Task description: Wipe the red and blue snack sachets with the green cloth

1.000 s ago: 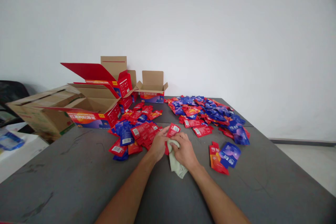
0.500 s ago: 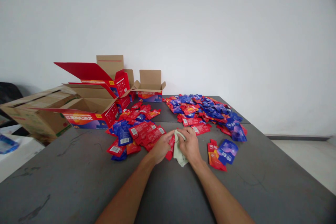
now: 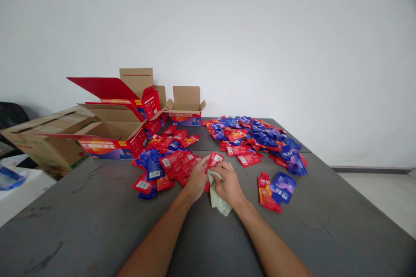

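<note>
At the middle of the table, my left hand (image 3: 197, 180) is closed on a red pouch (image 3: 215, 160) with a white barcode label on its upper part. My right hand (image 3: 228, 183) grips a pale green cloth (image 3: 219, 199) and presses it against the lower part of that pouch. The cloth hangs down below my fingers and hides some of the pouch. Left of my hands lies a pile of red and blue pouches (image 3: 175, 162). Two more pouches, one red (image 3: 267, 194) and one blue (image 3: 283, 187), lie overlapping to the right.
A large heap of red and blue pouches (image 3: 253, 134) covers the table's far right part. Open printed cartons (image 3: 107, 149) stand at the left, with another carton (image 3: 186, 119) at the back. A big brown box (image 3: 55, 147) is beside the table's left edge. The grey table (image 3: 97, 225) ends before a wall.
The cloth has slid down the pouch, along with my right hand, uncovering the pouch's top with its barcode. My left hand still holds the pouch.
</note>
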The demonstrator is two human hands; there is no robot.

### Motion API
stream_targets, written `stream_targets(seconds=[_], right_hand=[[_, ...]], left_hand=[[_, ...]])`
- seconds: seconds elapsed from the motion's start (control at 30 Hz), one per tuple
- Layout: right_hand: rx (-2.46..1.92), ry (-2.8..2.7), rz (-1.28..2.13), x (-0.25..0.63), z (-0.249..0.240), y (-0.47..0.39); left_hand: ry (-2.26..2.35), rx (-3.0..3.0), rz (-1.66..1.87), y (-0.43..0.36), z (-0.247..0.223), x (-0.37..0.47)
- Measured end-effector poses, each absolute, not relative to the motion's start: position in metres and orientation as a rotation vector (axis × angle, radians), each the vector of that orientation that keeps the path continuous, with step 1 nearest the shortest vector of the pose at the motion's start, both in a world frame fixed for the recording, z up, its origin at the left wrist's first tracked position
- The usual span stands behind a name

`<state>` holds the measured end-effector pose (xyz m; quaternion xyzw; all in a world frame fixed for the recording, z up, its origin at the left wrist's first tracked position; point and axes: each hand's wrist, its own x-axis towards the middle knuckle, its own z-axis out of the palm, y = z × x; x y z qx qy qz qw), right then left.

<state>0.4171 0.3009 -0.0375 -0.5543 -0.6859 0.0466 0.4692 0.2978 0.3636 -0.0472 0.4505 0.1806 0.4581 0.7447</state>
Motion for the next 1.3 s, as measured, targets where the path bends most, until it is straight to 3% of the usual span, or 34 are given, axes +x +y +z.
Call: stream_targets(seconds=[0.37, 1.0, 1.3], right_hand=[[-1.505, -1.340, -0.049, 0.437, -0.018, 0.299], [-1.272, -1.875, 0.267, 0.416, -0.029, 0.294], [-1.432, -1.536, 0.046, 0.424, -0.032, 0.301]], left_hand=[[0.453, 0.960, 0.998, 0.358, -0.037, 0.296], [0.521, 0.883, 1.122, 0.373, -0.046, 0.295], [0.489, 0.898, 0.949, 0.359, -0.046, 0.301]])
